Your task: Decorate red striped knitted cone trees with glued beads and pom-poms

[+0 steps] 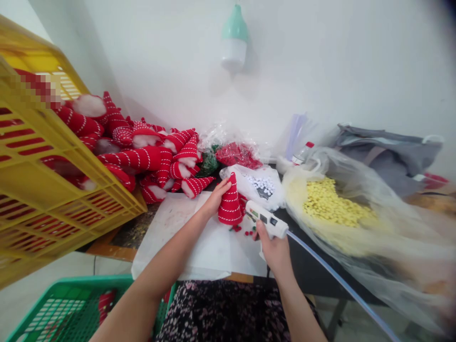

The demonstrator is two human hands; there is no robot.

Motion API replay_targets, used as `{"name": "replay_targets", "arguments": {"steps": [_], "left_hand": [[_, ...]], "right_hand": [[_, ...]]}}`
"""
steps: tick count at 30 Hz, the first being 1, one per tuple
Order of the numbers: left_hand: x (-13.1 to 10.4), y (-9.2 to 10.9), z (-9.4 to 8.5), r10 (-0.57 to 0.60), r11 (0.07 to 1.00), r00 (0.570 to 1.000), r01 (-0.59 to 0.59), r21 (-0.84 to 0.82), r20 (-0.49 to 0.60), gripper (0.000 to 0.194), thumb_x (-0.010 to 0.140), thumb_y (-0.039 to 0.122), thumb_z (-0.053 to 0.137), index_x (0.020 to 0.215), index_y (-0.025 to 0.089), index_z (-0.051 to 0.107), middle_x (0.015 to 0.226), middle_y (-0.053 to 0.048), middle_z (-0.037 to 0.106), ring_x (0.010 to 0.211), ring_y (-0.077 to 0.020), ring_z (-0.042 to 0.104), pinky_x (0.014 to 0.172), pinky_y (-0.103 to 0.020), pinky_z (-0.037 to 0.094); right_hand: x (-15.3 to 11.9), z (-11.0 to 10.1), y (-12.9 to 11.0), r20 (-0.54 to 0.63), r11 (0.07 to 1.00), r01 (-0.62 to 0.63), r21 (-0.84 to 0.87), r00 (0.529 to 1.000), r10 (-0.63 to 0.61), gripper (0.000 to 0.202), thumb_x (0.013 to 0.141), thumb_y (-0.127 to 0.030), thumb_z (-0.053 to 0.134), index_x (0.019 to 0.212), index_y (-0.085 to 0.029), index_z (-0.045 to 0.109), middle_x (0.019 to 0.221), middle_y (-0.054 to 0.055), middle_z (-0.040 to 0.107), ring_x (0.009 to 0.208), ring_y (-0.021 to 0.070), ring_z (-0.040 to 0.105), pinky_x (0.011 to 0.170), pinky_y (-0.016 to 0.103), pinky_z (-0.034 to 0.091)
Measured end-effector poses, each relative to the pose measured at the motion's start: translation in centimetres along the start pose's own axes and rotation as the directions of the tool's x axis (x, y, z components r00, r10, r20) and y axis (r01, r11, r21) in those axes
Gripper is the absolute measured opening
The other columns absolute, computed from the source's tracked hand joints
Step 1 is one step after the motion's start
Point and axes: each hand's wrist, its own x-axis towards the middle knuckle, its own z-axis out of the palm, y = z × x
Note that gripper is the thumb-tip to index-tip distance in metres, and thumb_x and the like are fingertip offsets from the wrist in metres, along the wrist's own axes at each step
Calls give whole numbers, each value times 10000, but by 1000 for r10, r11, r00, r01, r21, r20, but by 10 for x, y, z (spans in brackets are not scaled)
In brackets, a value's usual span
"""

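My left hand [217, 197] holds a red cone-shaped hat [230, 204] with white stitched stripes by its upper left side, tip up, over white paper [199, 247]. In my right hand [273, 244] is a white glue gun [265, 218], its nozzle pointing left towards the hat's right side. A clear glue stick [331, 270] trails from the gun's back end down to the right. Small red and green pieces [248, 233] lie on the paper below the hat and nozzle. Whether the nozzle touches the hat cannot be made out.
A yellow crate [71, 190] and stuffed red hats [142, 159] fill the left. Behind are bags of white beads [261, 185] and red pieces [238, 154]. Yellow pieces [331, 204] fill a bag at right, before a grey bag [388, 152]. A green basket [64, 285] stands below.
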Motion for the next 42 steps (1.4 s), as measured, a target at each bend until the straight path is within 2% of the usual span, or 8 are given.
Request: {"name": "replay_targets", "arguments": {"steps": [2, 5, 11, 15, 20, 26, 30, 42], "left_hand": [[1, -1, -1, -5, 1000, 1000, 5, 7, -9, 527, 742, 469, 855, 1165, 214, 671, 905, -20, 722, 778, -188, 663, 758, -311, 511], [2, -3, -2, -6, 1000, 1000, 6, 17, -18, 544, 732, 474, 865, 1170, 215, 673, 935, -21, 731, 796, -188, 671, 761, -306, 519], [-1, -3, 2, -1, 999, 1000, 2, 53, -6, 597, 727, 504, 880, 1206, 213, 672, 998, -36, 745, 860, -207, 694, 799, -315, 533], [-3, -1, 5, 14, 997, 999, -17, 70, 36, 528, 743, 494, 875, 1149, 211, 692, 1059, -41, 745, 882, -203, 691, 810, -309, 527], [-6, 1, 6, 23, 993, 997, -31, 112, 71, 476, 781, 482, 848, 1142, 212, 696, 1088, -51, 742, 910, -219, 690, 814, -318, 519], [-6, 2, 8, 28, 989, 998, -37, 146, 63, 519, 748, 511, 863, 1129, 202, 691, 1088, -55, 735, 914, -225, 686, 821, -323, 517], [-7, 3, 9, 33, 988, 997, -43, 146, 65, 514, 748, 517, 861, 1114, 200, 688, 1059, -50, 731, 895, -219, 682, 815, -320, 513], [-5, 1, 5, 37, 990, 999, -42, 133, 38, 473, 758, 512, 853, 1079, 207, 686, 1010, -37, 725, 835, -192, 663, 779, -299, 496]], "right_hand": [[-1, -1, 1, -33, 1000, 5, 1, 999, -5, 505, 912, -632, 577, 787, -167, 731, 793, 94, 742, 748, 232, 679, 741, 328, 541], [-2, -2, 2, -39, 1000, -8, 16, 999, 9, 543, 932, -648, 546, 908, -155, 772, 933, 117, 769, 814, 245, 690, 743, 329, 551], [3, 1, 14, 46, 982, 167, -88, 985, -163, 508, 961, -629, 546, 774, -202, 750, 871, 96, 774, 880, 259, 717, 809, 332, 554], [7, 5, 23, 45, 962, 234, -140, 972, -230, 499, 937, -651, 578, 717, -226, 718, 885, 102, 782, 934, 280, 724, 843, 340, 561], [7, 8, 26, 38, 967, 171, -191, 985, -167, 523, 919, -688, 569, 686, -237, 699, 762, 99, 755, 849, 290, 726, 854, 371, 566], [5, 10, 25, 12, 970, 168, -178, 986, -168, 544, 927, -705, 534, 856, -212, 752, 679, 94, 707, 794, 295, 715, 826, 395, 572], [5, 10, 25, 9, 965, 168, -201, 985, -170, 573, 936, -715, 503, 902, -203, 757, 668, 89, 701, 773, 289, 713, 778, 386, 571], [6, 7, 26, 21, 960, 179, -213, 984, -179, 560, 914, -712, 553, 691, -223, 709, 598, 76, 681, 662, 265, 706, 761, 374, 591]]}}
